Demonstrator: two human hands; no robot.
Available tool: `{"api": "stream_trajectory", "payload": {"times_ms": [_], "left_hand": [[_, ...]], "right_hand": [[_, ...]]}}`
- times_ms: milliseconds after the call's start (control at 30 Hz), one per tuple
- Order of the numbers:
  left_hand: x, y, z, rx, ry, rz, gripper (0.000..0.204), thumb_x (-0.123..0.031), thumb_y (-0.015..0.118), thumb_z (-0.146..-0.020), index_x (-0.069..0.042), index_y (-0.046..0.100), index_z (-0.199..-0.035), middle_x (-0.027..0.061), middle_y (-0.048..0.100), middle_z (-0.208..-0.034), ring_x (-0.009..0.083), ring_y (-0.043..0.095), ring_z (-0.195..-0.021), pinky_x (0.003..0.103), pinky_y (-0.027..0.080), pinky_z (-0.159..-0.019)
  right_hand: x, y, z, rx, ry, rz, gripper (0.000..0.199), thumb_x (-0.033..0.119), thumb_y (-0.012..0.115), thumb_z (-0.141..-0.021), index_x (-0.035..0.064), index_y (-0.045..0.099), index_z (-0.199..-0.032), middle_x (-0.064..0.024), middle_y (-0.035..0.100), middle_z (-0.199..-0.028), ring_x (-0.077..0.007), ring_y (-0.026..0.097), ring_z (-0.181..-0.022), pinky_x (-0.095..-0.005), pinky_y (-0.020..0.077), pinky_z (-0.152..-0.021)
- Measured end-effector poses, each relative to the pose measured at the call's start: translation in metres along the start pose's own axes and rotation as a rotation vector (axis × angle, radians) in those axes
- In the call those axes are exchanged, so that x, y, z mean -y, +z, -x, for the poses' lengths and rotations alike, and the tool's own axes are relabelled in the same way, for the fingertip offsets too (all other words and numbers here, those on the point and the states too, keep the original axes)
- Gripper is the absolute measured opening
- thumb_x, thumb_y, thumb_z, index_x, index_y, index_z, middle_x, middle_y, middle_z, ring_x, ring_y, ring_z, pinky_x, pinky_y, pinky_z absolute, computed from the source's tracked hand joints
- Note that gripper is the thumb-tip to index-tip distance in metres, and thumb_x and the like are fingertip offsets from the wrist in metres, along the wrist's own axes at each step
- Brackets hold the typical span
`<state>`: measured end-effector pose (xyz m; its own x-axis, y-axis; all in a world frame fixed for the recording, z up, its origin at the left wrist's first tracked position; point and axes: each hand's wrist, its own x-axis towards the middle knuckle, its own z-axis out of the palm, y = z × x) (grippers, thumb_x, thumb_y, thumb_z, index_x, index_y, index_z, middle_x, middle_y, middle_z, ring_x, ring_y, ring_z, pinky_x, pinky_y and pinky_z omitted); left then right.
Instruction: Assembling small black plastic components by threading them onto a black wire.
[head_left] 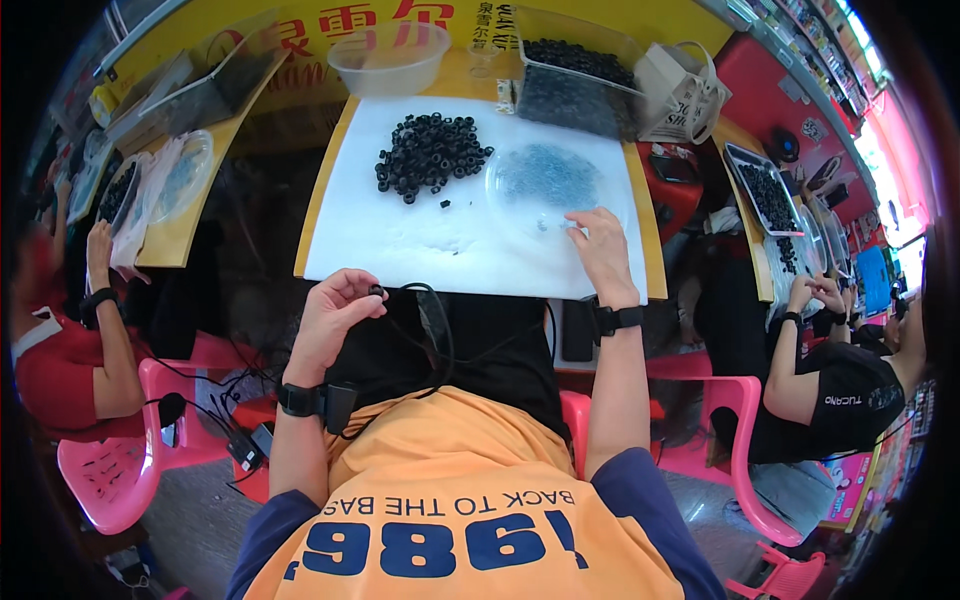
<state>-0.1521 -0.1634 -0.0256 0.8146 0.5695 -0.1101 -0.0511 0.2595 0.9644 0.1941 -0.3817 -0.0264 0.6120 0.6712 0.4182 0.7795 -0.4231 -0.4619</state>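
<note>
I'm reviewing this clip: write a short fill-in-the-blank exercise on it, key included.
The left hand pinches a small piece coloured ____.
The right hand is at the round dish, whose contents look pale ____.
The loose pile lies to the ____ of the round dish.
The wearer's shirt is mainly ____.
Missing words: black; blue; left; orange.

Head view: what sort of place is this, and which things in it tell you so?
Probably a small hand-assembly workshop: small black parts and bluish pieces lie on the white-topped table, and a person in red and another in black are at neighbouring tables.
</note>
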Motion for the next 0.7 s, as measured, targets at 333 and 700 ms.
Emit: {"api": "stream_trajectory", "payload": {"times_ms": [333, 700], "left_hand": [[0.018, -0.022, -0.004, -0.02, 0.005, 0.089, 0.018, 0.001, 0.068, -0.092, -0.002, 0.066, -0.109, 0.009, 0.071, -0.103, 0.0148, 0.069, -0.092, 0.028, 0.057, -0.087], [0.015, -0.019, -0.002, 0.015, -0.015, 0.169, 0.019, -0.001, 0.068, -0.092, -0.002, 0.066, -0.111, 0.0098, 0.072, -0.104, 0.0168, 0.071, -0.093, 0.03, 0.058, -0.091]], "right_hand": [[0.03, -0.01, 0.006, -0.081, 0.308, -0.235, 0.018, 0.01, 0.073, -0.085, -0.001, 0.075, -0.099, -0.0145, 0.072, -0.085, -0.0221, 0.065, -0.074, -0.0335, 0.0517, -0.072], [0.023, -0.002, 0.009, -0.14, 0.269, -0.274, 0.021, 0.013, 0.069, -0.092, 0.0005, 0.075, -0.108, -0.0124, 0.07, -0.08, -0.017, 0.061, -0.068, -0.0318, 0.0495, -0.068]]}}
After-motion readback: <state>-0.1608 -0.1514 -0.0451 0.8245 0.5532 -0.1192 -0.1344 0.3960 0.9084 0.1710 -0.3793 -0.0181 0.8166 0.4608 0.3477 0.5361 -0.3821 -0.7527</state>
